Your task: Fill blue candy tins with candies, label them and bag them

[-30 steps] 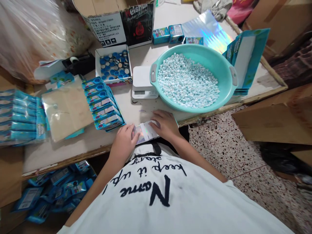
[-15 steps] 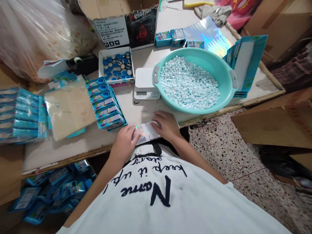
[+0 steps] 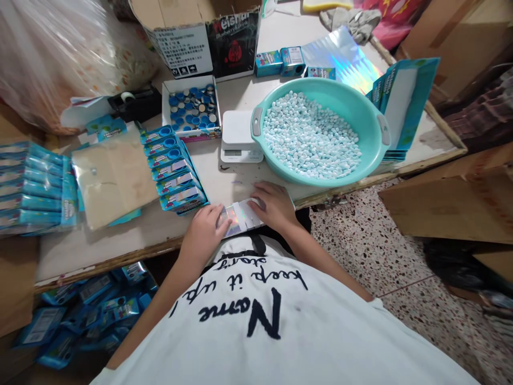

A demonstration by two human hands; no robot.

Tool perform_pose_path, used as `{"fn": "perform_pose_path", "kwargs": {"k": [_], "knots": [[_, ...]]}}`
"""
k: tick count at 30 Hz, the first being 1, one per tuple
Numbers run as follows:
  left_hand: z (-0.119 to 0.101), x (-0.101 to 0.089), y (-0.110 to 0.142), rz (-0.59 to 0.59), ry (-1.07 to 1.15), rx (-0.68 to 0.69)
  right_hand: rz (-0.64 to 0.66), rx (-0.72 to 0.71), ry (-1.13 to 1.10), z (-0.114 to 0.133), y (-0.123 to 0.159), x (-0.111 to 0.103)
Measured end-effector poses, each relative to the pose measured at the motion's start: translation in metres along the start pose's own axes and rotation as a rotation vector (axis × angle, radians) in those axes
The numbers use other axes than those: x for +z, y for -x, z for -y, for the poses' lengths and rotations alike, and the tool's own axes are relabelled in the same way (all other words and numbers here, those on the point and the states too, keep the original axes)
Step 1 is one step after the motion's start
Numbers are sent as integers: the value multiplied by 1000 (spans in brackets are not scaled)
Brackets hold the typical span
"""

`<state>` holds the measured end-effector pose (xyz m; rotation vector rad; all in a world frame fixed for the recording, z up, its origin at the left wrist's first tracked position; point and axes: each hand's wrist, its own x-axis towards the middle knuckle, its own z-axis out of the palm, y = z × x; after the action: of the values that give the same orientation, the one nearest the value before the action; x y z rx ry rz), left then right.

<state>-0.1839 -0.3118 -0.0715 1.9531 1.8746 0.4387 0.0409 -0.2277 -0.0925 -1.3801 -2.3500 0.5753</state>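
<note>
A shiny silver-and-white strip [image 3: 239, 216], possibly folded card, lies at the table's near edge, against my shirt. Its surface gives off rainbow glints. My left hand [image 3: 203, 227] is closed over the left end, thumb on the near side and fingers bent along the far side. At the right end my right hand [image 3: 274, 206] holds it down with bent fingers, the thumb side toward the middle. Left of my left hand stands a row of blue small cartons [image 3: 176, 176], some with round blue openings on top. The undersides of both hands are hidden.
A teal basin [image 3: 371, 144] of pale blue tablets stands right of a white scale [image 3: 240, 131]. Behind are a tray [image 3: 218, 125] of blue caps and a large cardboard box [image 3: 180, 51]. Blue packets [image 3: 92, 315] lie below the table; flat blue cartons [image 3: 419, 107] stand right.
Both hands stay nearly in place on the silver strip. My left hand's fingers shift very slightly, and more of the strip's rainbow surface shows beside its thumb.
</note>
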Motion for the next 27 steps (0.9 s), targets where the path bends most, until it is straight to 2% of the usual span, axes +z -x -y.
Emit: {"fn": "perform_pose_path", "kwargs": {"k": [7, 12, 18, 20, 23, 25, 27], "knots": [[-4, -4, -1, 18, 39, 11, -10, -5, 1, -1, 0, 1], [-5, -2, 2, -57, 24, -13, -13, -9, 5, -1, 0, 2], [-7, -10, 7, -53, 47, 181, -26, -21, 32, -2, 2, 4], [-8, -16, 10, -18, 148, 206, -34, -24, 36, -1, 1, 4], [-14, -31, 18, 11, 409, 127, -36, -13, 56, 0, -4, 4], [-19, -46, 23, -59, 635, 47, -23, -10, 73, 1, -11, 4], [-20, -65, 25, -225, 807, -17, -7, -20, 88, 1, -17, 6]]}}
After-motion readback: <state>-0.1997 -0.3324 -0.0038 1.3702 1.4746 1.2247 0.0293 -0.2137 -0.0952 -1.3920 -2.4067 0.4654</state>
